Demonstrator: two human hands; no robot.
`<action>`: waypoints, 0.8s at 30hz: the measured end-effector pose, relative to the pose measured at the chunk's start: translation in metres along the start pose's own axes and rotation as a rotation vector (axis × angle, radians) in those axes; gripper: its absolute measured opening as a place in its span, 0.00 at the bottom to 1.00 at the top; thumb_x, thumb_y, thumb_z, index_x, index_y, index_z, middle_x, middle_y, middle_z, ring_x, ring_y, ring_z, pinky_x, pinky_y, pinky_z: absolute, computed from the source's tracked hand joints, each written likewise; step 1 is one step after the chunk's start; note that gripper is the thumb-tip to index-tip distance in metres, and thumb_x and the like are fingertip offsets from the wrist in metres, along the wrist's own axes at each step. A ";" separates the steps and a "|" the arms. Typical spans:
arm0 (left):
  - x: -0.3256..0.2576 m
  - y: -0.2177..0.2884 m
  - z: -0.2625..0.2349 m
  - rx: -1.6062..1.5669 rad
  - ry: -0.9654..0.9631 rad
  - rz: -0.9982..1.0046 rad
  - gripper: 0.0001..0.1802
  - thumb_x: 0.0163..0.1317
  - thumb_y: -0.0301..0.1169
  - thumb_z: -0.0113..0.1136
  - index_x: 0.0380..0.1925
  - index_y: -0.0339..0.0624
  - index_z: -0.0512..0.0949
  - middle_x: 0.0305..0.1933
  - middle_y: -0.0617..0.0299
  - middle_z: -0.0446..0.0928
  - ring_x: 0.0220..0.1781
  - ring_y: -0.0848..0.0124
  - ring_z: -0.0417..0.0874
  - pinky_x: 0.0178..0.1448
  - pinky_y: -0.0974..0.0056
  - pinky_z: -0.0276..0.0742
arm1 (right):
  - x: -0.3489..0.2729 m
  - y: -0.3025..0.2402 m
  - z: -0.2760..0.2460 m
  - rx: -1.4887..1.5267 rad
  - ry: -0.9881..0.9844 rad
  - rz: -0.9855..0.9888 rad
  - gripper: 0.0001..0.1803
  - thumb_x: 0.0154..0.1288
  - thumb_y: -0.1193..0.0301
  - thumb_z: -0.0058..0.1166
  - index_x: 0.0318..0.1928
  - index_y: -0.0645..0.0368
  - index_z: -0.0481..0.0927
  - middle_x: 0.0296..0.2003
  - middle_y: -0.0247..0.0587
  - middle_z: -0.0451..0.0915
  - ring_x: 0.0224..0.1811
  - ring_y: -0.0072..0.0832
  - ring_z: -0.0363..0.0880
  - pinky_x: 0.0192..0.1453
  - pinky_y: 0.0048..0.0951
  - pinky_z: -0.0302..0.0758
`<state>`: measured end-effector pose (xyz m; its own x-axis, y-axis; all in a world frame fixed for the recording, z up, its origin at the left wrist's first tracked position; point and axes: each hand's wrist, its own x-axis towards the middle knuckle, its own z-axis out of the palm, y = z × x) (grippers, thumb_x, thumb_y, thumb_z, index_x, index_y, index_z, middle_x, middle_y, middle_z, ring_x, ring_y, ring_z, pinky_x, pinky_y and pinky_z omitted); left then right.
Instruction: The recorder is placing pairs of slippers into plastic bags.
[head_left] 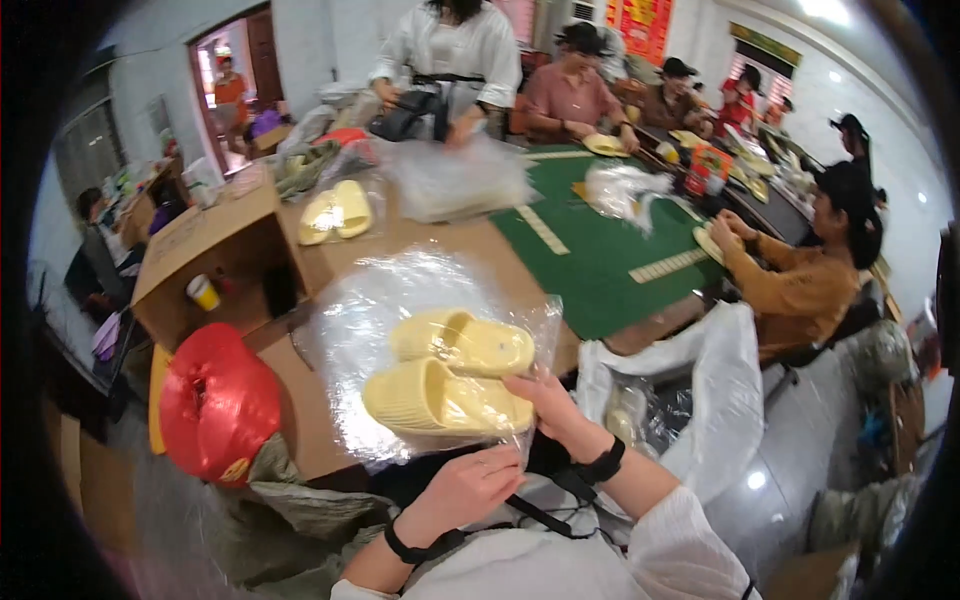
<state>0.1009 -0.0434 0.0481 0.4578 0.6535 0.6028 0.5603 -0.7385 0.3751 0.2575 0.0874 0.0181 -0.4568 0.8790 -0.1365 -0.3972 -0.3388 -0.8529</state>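
- Two hands meet at the near edge of a clear bag [345,330]: the right hand [556,408] pinches the bag's lower right corner, fingers closed on the plastic beside the toe of the nearer slipper.
- The left hand [470,485] sits just below the bag's bottom edge, fingers curled toward it; whether they actually grip the plastic cannot be told.
- Inside the bag, just above both hands, lie two pale yellow slippers [450,380], side by side and touching, toes pointing to the right.
- Each wrist wears a black band.
- The bag rests on a brown table [300,420] that stretches away beyond the hands.
- Left of the left hand sits a red sack [218,400], bunched at its top.
- Right of the right hand stands a white bag [725,400], its mouth open, with wrapped goods inside.
- Farther up the table lies another bagged yellow pair [336,212], next to an open cardboard box [215,235].
- Beyond, to the upper right, a green mat [590,255] covers the table, where other people sit and handle yellow slippers.
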 end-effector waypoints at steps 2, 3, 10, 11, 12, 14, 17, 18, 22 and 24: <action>0.013 0.011 -0.002 -0.068 0.047 0.056 0.10 0.53 0.25 0.71 0.35 0.38 0.83 0.43 0.58 0.83 0.46 0.59 0.85 0.51 0.60 0.83 | -0.017 -0.025 -0.003 -0.049 -0.030 -0.081 0.28 0.68 0.78 0.54 0.68 0.63 0.64 0.60 0.41 0.75 0.61 0.28 0.74 0.64 0.30 0.72; 0.020 0.015 -0.002 -0.118 0.059 0.099 0.11 0.53 0.25 0.71 0.37 0.39 0.83 0.44 0.57 0.82 0.47 0.58 0.85 0.51 0.60 0.83 | -0.031 -0.045 0.000 -0.069 -0.005 -0.117 0.30 0.68 0.78 0.54 0.69 0.62 0.62 0.61 0.41 0.74 0.62 0.28 0.73 0.65 0.30 0.70; 0.038 0.023 0.040 -0.303 -0.083 0.070 0.20 0.57 0.32 0.69 0.49 0.39 0.79 0.57 0.52 0.77 0.59 0.55 0.80 0.59 0.58 0.79 | -0.116 -0.150 -0.053 -0.214 0.281 -0.291 0.30 0.68 0.77 0.53 0.69 0.62 0.62 0.61 0.50 0.74 0.60 0.36 0.77 0.61 0.34 0.77; 0.041 0.023 0.050 -0.299 -0.280 0.021 0.31 0.57 0.39 0.69 0.58 0.36 0.73 0.65 0.47 0.70 0.68 0.52 0.71 0.68 0.55 0.72 | -0.125 -0.161 -0.060 -0.228 0.285 -0.291 0.30 0.68 0.77 0.53 0.69 0.62 0.62 0.61 0.50 0.74 0.60 0.36 0.77 0.61 0.34 0.77; 0.047 0.025 0.065 -0.311 -0.271 0.034 0.31 0.57 0.39 0.69 0.58 0.36 0.73 0.65 0.47 0.70 0.68 0.52 0.71 0.68 0.55 0.72 | -0.137 -0.174 -0.066 -0.281 0.337 -0.370 0.30 0.68 0.78 0.53 0.69 0.62 0.61 0.61 0.50 0.74 0.60 0.36 0.76 0.62 0.34 0.76; 0.051 0.026 0.094 -0.188 -0.343 0.176 0.42 0.55 0.43 0.70 0.65 0.33 0.65 0.70 0.42 0.63 0.73 0.48 0.63 0.74 0.54 0.64 | -0.146 -0.189 -0.074 -0.336 0.367 -0.439 0.30 0.68 0.78 0.52 0.70 0.62 0.61 0.61 0.50 0.74 0.61 0.36 0.76 0.62 0.35 0.76; 0.051 0.026 0.115 -0.188 -0.357 0.172 0.49 0.52 0.45 0.72 0.67 0.31 0.60 0.73 0.40 0.59 0.76 0.46 0.58 0.76 0.54 0.59 | -0.148 -0.201 -0.082 -0.434 0.301 -0.448 0.30 0.68 0.77 0.53 0.69 0.62 0.63 0.61 0.49 0.74 0.61 0.36 0.76 0.63 0.33 0.74; 0.054 0.026 0.115 -0.241 -0.318 0.169 0.49 0.51 0.45 0.72 0.67 0.31 0.61 0.72 0.40 0.61 0.75 0.47 0.60 0.76 0.54 0.59 | -0.146 -0.199 -0.085 -0.438 0.293 -0.449 0.30 0.68 0.77 0.53 0.69 0.62 0.63 0.61 0.49 0.74 0.61 0.36 0.76 0.63 0.33 0.74; 0.053 0.016 0.092 -0.518 -0.063 -0.525 0.36 0.60 0.45 0.68 0.59 0.33 0.67 0.57 0.42 0.73 0.58 0.51 0.78 0.60 0.54 0.75 | -0.130 -0.180 -0.095 -0.328 0.301 -0.353 0.29 0.67 0.74 0.56 0.67 0.64 0.65 0.59 0.48 0.76 0.58 0.34 0.78 0.62 0.33 0.76; 0.042 -0.026 0.113 -0.808 -0.020 -0.862 0.31 0.67 0.44 0.62 0.62 0.37 0.65 0.55 0.50 0.74 0.52 0.66 0.80 0.52 0.63 0.79 | -0.119 -0.170 -0.091 -0.180 0.335 -0.278 0.28 0.66 0.75 0.56 0.65 0.65 0.66 0.57 0.47 0.77 0.56 0.34 0.80 0.60 0.33 0.77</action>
<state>0.1833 0.0222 -0.0164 0.1571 0.9846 -0.0765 0.0936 0.0622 0.9937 0.4513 0.0712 0.1334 -0.0589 0.9981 -0.0204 -0.3104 -0.0377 -0.9499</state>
